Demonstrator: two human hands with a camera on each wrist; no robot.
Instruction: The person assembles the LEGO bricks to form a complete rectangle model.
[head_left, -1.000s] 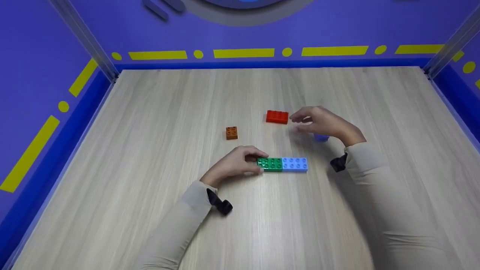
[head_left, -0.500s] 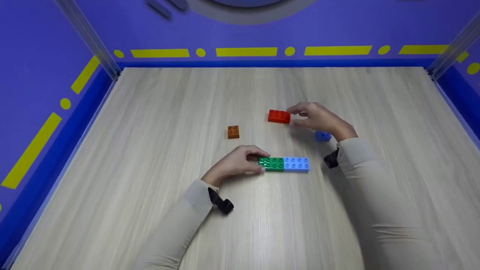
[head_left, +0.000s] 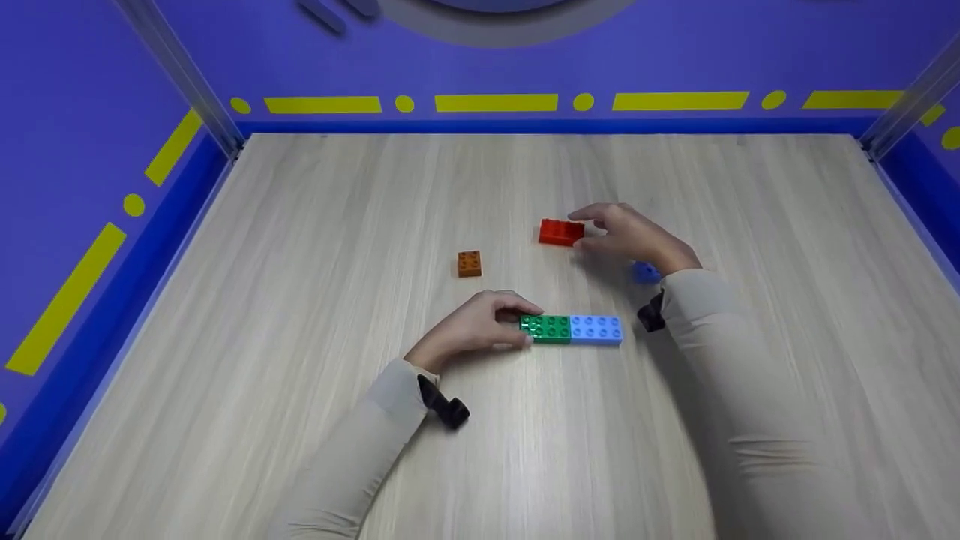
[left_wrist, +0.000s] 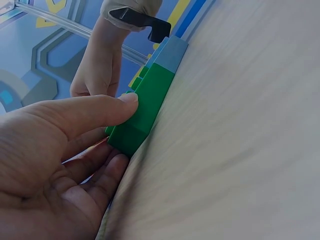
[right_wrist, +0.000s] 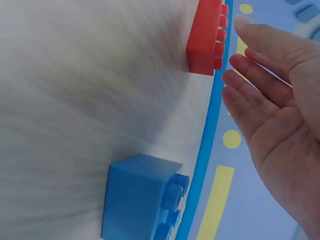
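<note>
My left hand (head_left: 480, 324) pinches the left end of a green brick (head_left: 551, 328) between thumb and fingers. End to end with it, a light blue brick (head_left: 596, 329) lies on the table; whether they are joined I cannot tell. My right hand (head_left: 632, 236) hovers at the right end of a red brick (head_left: 559, 232), thumb and fingers spread around that end. In the right wrist view its relaxed fingers hold nothing, and the red brick (right_wrist: 205, 40) appears apart from them. Beneath the right wrist sits a small blue brick (head_left: 645, 271), partly hidden in the head view.
A small orange-brown brick (head_left: 469, 263) stands left of the red one. The wood-patterned table (head_left: 337, 225) is bounded by blue-purple walls (head_left: 495, 71) with yellow marks at the back and sides.
My right hand has moved leftward, from beside the red brick to around its right end. The left hand stays on the green brick. The head view has shifted slightly.
</note>
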